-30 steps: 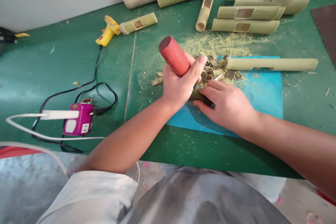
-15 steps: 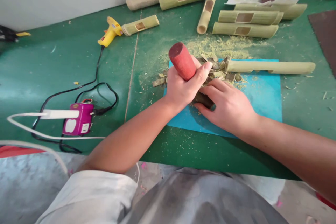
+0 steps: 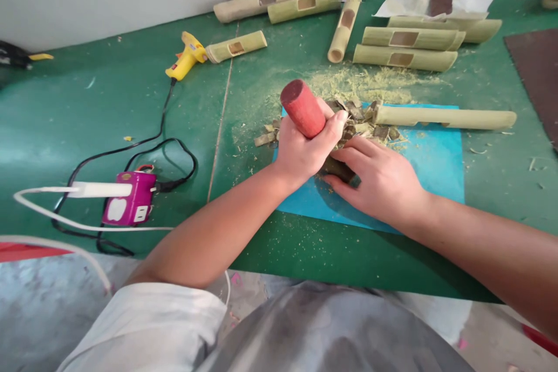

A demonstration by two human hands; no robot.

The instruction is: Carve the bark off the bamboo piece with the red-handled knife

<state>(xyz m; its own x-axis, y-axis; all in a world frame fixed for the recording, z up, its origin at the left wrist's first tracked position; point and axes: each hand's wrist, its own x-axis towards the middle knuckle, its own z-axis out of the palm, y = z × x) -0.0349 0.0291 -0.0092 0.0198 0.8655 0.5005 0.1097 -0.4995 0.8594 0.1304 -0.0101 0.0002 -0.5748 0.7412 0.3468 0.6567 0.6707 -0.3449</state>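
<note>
On the blue mat (image 3: 436,154), the left hand (image 3: 303,151) is clamped around a red handle (image 3: 302,107). The right hand (image 3: 383,183) presses a dark piece (image 3: 337,168), fingers closed on it.

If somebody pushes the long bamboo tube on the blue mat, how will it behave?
The long bamboo tube is round and lies on its side, so it would probably roll. It looks stiff, and likely light, since similar tubes nearby show hollow ends. The blue mat looks flat.
</note>
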